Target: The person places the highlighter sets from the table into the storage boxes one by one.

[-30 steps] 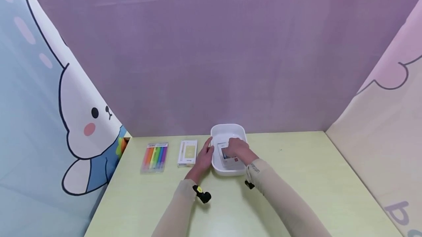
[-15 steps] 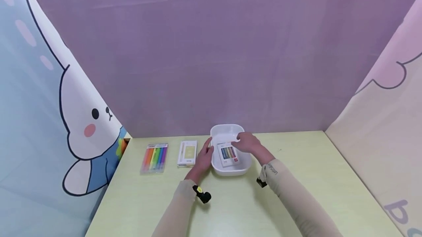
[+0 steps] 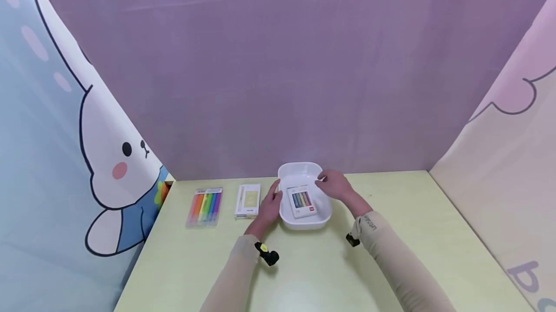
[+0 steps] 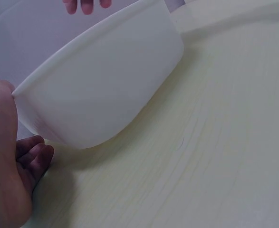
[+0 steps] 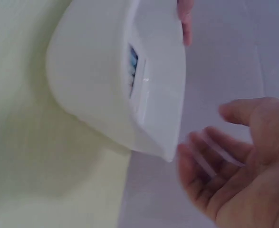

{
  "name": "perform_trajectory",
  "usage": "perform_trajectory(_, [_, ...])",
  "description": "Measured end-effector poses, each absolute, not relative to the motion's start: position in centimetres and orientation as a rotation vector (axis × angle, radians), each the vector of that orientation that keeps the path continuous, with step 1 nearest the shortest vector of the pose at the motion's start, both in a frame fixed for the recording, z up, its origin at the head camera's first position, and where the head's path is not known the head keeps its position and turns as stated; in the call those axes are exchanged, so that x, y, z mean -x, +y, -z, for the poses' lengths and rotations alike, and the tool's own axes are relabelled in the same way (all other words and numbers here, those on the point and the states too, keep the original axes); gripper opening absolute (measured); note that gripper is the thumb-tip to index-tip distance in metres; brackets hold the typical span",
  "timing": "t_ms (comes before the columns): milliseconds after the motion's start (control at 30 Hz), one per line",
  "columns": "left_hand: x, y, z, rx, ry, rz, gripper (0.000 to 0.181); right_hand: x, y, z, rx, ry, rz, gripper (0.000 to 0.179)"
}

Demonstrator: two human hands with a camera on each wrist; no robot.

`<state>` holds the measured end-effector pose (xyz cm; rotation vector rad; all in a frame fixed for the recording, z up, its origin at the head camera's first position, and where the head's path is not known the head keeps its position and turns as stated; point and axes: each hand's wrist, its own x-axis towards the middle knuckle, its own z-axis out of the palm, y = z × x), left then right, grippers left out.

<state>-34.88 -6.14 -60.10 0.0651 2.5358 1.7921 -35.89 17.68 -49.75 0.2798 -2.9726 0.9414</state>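
A white plastic tub [image 3: 319, 215] stands at the back middle of the table. Inside it lies a small flat white box [image 3: 302, 201] with a row of coloured sticks on its face. My left hand [image 3: 270, 208] rests against the tub's left side; in the left wrist view its thumb is at the rim and other fingers sit low by the wall. Beside the right rim is my right hand [image 3: 336, 185], fingers loosely bent and holding nothing. In the right wrist view that hand [image 5: 244, 164] is apart from the tub's wall [image 5: 91, 71], thumb and fingers spread.
Left of the tub lies a white box with a yellow panel [image 3: 248, 201]. Further left is a clear pack of rainbow-coloured pens [image 3: 204, 207]. A purple cloth [image 3: 278, 71] hangs behind the table, with printed cloths on both sides.
My right hand has come out of the tub and moved right, past its rim, leaving the box with coloured sticks inside in full view. My left hand has stayed at the tub's left side.
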Motion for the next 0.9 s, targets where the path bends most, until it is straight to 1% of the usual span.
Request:
perform_trajectory(100, [35.2,-6.1,59.9,-0.063,2.546,-1.777,0.049,36.2,18.3,51.0,-0.276,-2.794,-1.156,0.022])
perform_trajectory(167, [35.2,-6.0,59.8,-0.055,2.554,-1.763,0.049,36.1,18.7,51.9,-0.237,-2.682,-1.289,0.020])
perform_trajectory(233, [35.0,-6.0,59.7,-0.048,2.558,-1.743,0.050,35.8,18.9,52.9,-0.147,-2.593,-1.405,0.022])
perform_trajectory(367, [34.4,-6.1,60.2,-0.053,2.569,-1.701,0.050,35.1,19.1,54.9,0.033,-2.529,-1.550,0.033])
perform_trajectory(500, [34.1,-6.3,60.9,-0.040,2.565,-1.692,0.050,34.7,18.9,56.4,0.124,-2.509,-1.655,0.038])
perform_trajectory(733, [34.5,-6.1,61.1,-0.054,2.525,-1.731,0.050,34.6,19.0,56.6,0.148,-2.470,-1.863,0.042])
perform_trajectory(900, [34.9,-6.2,60.0,-0.072,2.537,-1.738,0.050,35.1,19.7,56.7,0.026,-2.525,-2.009,0.044])
